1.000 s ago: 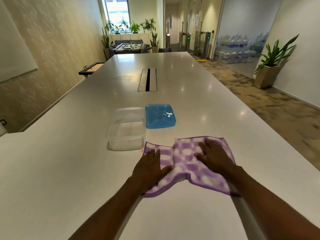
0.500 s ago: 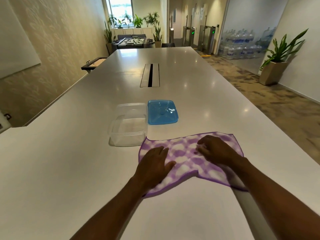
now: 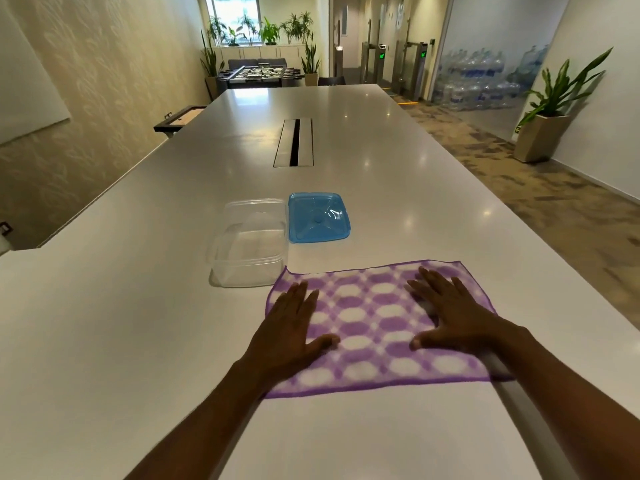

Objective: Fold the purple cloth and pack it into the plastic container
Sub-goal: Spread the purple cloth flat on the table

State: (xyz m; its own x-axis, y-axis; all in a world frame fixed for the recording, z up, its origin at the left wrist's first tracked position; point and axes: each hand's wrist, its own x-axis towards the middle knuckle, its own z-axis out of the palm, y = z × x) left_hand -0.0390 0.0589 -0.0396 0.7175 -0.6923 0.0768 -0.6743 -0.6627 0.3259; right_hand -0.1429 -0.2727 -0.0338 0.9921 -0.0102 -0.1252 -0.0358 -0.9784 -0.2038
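The purple and white checked cloth [image 3: 372,327] lies spread flat on the white table [image 3: 121,323] in front of me. My left hand [image 3: 289,329] rests palm down on its left part, fingers apart. On the right part my right hand [image 3: 450,313] presses flat in the same way. Neither hand grips anything. The clear plastic container [image 3: 251,242] stands open and empty just beyond the cloth's far left corner, almost touching it.
The blue lid [image 3: 318,217] lies to the right of the container. A cable slot [image 3: 295,143] runs along the table's middle farther back. The table's right edge drops to a carpeted floor, where a potted plant [image 3: 545,123] stands by the wall.
The cloth was bunched and creased under my hands; it now lies smoothed out and wider. Both hands have slid apart, the left to the left side and the right to the right.
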